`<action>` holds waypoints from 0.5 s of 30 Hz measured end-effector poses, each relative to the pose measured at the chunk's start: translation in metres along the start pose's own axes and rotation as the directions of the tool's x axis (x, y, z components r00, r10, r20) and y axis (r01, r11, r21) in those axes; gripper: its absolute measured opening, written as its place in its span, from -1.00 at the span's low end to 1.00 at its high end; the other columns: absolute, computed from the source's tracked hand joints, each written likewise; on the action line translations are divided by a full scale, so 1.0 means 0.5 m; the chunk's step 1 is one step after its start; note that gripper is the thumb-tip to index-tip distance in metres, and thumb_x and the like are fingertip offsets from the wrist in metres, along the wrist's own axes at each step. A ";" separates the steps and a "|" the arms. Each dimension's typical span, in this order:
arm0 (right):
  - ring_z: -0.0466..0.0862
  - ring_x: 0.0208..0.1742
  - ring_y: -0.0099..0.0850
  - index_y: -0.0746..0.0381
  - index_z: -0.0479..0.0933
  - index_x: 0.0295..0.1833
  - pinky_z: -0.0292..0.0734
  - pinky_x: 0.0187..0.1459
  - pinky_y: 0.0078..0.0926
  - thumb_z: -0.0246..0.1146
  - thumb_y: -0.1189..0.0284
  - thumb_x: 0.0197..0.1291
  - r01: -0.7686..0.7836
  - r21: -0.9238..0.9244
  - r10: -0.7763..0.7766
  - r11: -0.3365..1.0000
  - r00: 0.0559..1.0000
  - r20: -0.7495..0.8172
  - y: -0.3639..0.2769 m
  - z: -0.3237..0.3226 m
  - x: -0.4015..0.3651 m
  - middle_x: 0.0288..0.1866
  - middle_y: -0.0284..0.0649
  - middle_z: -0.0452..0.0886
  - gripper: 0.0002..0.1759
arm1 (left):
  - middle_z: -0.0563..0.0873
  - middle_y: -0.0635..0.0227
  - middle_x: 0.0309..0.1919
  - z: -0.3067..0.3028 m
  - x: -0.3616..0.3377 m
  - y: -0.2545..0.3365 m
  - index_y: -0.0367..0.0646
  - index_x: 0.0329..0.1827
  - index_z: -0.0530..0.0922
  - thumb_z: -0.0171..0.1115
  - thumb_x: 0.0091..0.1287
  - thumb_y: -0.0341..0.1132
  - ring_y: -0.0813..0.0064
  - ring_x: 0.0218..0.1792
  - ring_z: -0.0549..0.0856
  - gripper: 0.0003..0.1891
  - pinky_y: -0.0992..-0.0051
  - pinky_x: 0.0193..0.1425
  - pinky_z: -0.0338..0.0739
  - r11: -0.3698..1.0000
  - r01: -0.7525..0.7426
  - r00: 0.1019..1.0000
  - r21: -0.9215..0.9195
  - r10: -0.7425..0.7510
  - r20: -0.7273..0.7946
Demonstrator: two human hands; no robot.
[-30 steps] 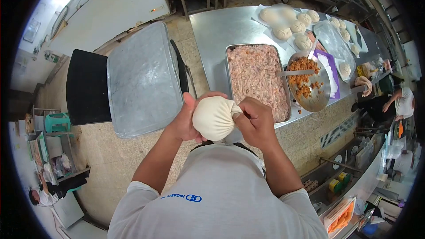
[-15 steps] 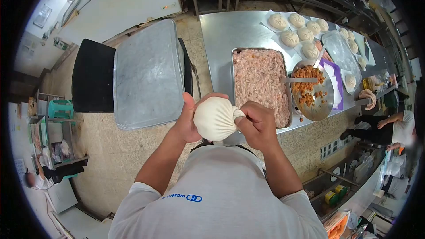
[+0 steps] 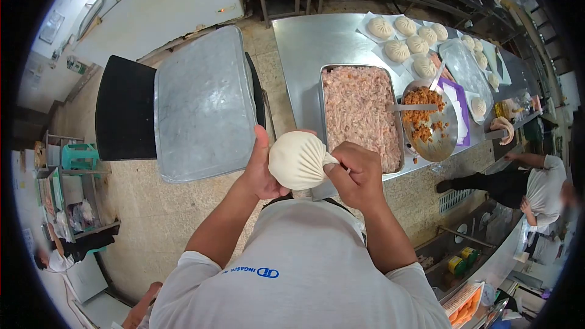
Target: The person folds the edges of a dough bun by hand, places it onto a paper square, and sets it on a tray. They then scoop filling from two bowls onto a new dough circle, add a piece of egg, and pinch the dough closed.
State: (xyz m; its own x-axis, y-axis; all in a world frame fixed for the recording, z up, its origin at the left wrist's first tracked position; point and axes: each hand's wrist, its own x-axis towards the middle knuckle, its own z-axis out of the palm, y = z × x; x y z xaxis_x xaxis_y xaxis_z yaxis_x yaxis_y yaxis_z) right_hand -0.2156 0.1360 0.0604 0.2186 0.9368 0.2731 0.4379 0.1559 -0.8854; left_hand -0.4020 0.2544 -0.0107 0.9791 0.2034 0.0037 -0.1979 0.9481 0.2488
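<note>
A round, pleated dough bun (image 3: pixel 296 161) is held in front of my chest. My left hand (image 3: pixel 266 169) cups its smooth side from the left, thumb pointing up along it. The pleats run to a gathered top on the right, which my right hand (image 3: pixel 355 173) pinches between thumb and bent fingers. Just beyond my right hand lies a metal tray (image 3: pixel 322 94) full of pinkish ground meat filling (image 3: pixel 359 109). Beside that tray is a metal bowl (image 3: pixel 440 153) with an orange-brown chopped filling (image 3: pixel 420 114) and a flat metal spatula (image 3: pixel 411 108) across it.
Finished pleated buns (image 3: pixel 397 51) sit on paper squares on the steel table (image 3: pixel 304 39). A purple tray (image 3: pixel 464 137) holds white papers. A plastic-covered tray (image 3: pixel 201 103) rests over a black chair (image 3: pixel 125 109) at left. One person (image 3: pixel 545 189) stands at right, another (image 3: pixel 58 259) at far left.
My right fingers have shifted on the gathered top, covering more of the twist. The person at right has come nearer, and another person's arm now shows at lower left.
</note>
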 end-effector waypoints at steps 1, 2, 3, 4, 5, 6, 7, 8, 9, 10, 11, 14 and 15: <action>0.49 -0.50 -0.49 0.34 0.59 -0.39 0.36 -0.45 -0.48 0.29 0.60 0.08 0.020 -0.035 -0.019 0.999 1.000 0.016 -0.007 0.001 -0.003 -0.50 -0.24 0.54 -0.97 | 0.63 0.12 0.14 -0.002 -0.003 -0.006 -0.13 0.47 0.30 -0.31 0.05 0.76 0.23 -0.09 0.76 0.20 0.31 -0.35 0.74 1.000 0.005 1.000 -0.002 -0.005 0.003; 0.49 -0.50 -0.49 0.34 0.59 -0.39 0.36 -0.45 -0.48 0.29 0.60 0.08 0.019 -0.041 -0.018 0.999 1.000 0.013 -0.013 0.002 -0.003 -0.50 -0.24 0.54 -0.97 | 0.63 0.08 0.13 -0.003 -0.002 -0.014 -0.13 0.47 0.30 -0.31 0.05 0.76 0.20 -0.12 0.77 0.21 0.28 -0.36 0.74 0.999 0.024 0.999 -0.045 -0.023 0.026; 0.47 -0.53 -0.44 0.34 0.59 -0.37 0.34 -0.48 -0.46 0.32 0.61 0.06 0.014 -0.045 -0.015 0.999 1.000 -0.002 -0.019 0.005 -0.001 -0.52 -0.23 0.51 -0.96 | 0.64 0.05 0.13 0.003 0.001 -0.018 -0.13 0.47 0.30 -0.32 0.06 0.76 0.17 -0.15 0.77 0.21 0.25 -0.36 0.74 0.995 0.042 0.998 -0.086 -0.038 0.048; 0.45 -0.56 -0.39 0.34 0.59 -0.36 0.31 -0.51 -0.44 0.36 0.61 0.04 0.011 -0.048 -0.012 0.999 1.000 -0.014 -0.026 0.009 0.001 -0.54 -0.21 0.47 -0.94 | 0.64 0.05 0.13 0.010 0.003 -0.015 -0.13 0.47 0.30 -0.32 0.06 0.76 0.17 -0.15 0.77 0.21 0.25 -0.36 0.74 0.995 0.042 0.998 -0.087 -0.038 0.050; 0.45 -0.56 -0.39 0.34 0.59 -0.36 0.31 -0.51 -0.44 0.36 0.61 0.04 0.011 -0.049 -0.012 0.999 1.000 -0.014 -0.035 0.013 0.005 -0.54 -0.21 0.47 -0.94 | 0.63 0.04 0.14 0.019 0.003 -0.011 -0.15 0.46 0.31 -0.33 0.07 0.76 0.16 -0.11 0.76 0.20 0.20 -0.26 0.74 1.000 -0.010 1.000 -0.006 0.010 0.022; 0.46 -0.53 -0.42 0.33 0.61 -0.32 0.33 -0.49 -0.47 0.38 0.61 0.03 -0.036 -0.038 0.034 0.999 0.998 -0.051 -0.046 0.016 0.008 -0.48 -0.24 0.48 -0.91 | 0.62 0.03 0.15 0.026 0.004 -0.008 -0.16 0.45 0.32 -0.35 0.09 0.75 0.15 -0.06 0.75 0.20 0.15 -0.15 0.75 0.996 -0.058 0.998 0.074 0.058 -0.002; 0.46 -0.51 -0.45 0.32 0.63 -0.28 0.35 -0.47 -0.50 0.40 0.61 0.01 -0.084 -0.027 0.081 0.996 0.993 -0.088 -0.052 0.018 0.008 -0.42 -0.26 0.50 -0.87 | 0.62 0.03 0.15 0.029 0.003 -0.008 -0.16 0.45 0.32 -0.35 0.09 0.75 0.15 -0.06 0.75 0.20 0.15 -0.15 0.75 0.996 -0.054 0.999 0.071 0.054 0.000; 0.46 -0.51 -0.45 0.32 0.63 -0.28 0.35 -0.47 -0.50 0.40 0.61 0.01 -0.088 -0.031 0.085 0.996 0.992 -0.093 -0.052 0.020 0.007 -0.42 -0.26 0.50 -0.87 | 0.61 0.03 0.16 0.030 0.003 -0.008 -0.18 0.44 0.33 -0.35 0.10 0.75 0.15 0.01 0.72 0.19 0.12 -0.01 0.70 0.990 -0.114 0.988 0.083 0.122 -0.098; 0.47 -0.48 -0.47 0.32 0.64 -0.24 0.37 -0.45 -0.52 0.42 0.61 -0.01 -0.105 -0.017 0.104 0.994 0.992 -0.069 -0.051 0.020 0.005 -0.37 -0.27 0.50 -0.83 | 0.60 0.04 0.18 0.030 0.002 -0.008 -0.20 0.42 0.33 -0.35 0.12 0.74 0.14 0.09 0.69 0.18 0.08 0.13 0.65 0.980 -0.171 0.963 0.101 0.188 -0.194; 0.48 -0.45 -0.49 0.31 0.65 -0.20 0.39 -0.43 -0.54 0.44 0.61 -0.02 -0.122 -0.003 0.122 0.992 0.991 -0.046 -0.049 0.022 0.004 -0.31 -0.29 0.50 -0.79 | 0.60 0.04 0.18 0.029 0.001 -0.004 -0.20 0.42 0.33 -0.35 0.12 0.74 0.14 0.09 0.69 0.18 0.08 0.13 0.65 0.981 -0.164 0.965 0.100 0.180 -0.192; 0.48 -0.45 -0.49 0.31 0.65 -0.20 0.39 -0.43 -0.54 0.44 0.61 -0.02 -0.125 -0.006 0.125 0.992 0.991 -0.054 -0.049 0.027 0.003 -0.31 -0.29 0.50 -0.79 | 0.58 0.07 0.19 0.027 -0.001 0.001 -0.22 0.41 0.34 -0.36 0.14 0.73 0.17 0.15 0.65 0.17 0.10 0.21 0.60 0.986 -0.144 0.984 0.086 0.151 -0.090; 0.50 -0.42 -0.49 0.30 0.64 -0.21 0.42 -0.40 -0.53 0.43 0.61 -0.02 -0.122 0.070 0.128 0.990 0.987 -0.097 -0.044 0.045 0.001 -0.29 -0.28 0.50 -0.79 | 0.57 0.11 0.22 0.012 -0.007 0.010 -0.20 0.41 0.35 -0.32 0.12 0.71 0.20 0.23 0.61 0.15 0.11 0.30 0.55 0.979 -0.103 0.994 0.175 0.105 -0.001; 0.51 -0.42 -0.49 0.30 0.63 -0.23 0.43 -0.40 -0.51 0.42 0.61 -0.02 -0.141 0.092 0.149 0.986 0.985 -0.081 -0.041 0.050 -0.001 -0.31 -0.28 0.51 -0.81 | 0.57 0.11 0.24 0.003 -0.010 0.013 -0.16 0.42 0.35 -0.26 0.09 0.71 0.21 0.25 0.61 0.15 0.11 0.31 0.55 0.957 -0.088 0.995 0.278 0.097 -0.019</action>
State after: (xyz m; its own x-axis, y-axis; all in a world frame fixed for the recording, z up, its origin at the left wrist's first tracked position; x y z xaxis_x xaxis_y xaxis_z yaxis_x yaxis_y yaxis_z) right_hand -0.2466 0.1403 0.0689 0.3517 0.9209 0.1679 0.3201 0.0502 -0.9461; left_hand -0.4081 0.2591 -0.0076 0.9541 0.2993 0.0091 -0.2624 0.8211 0.5069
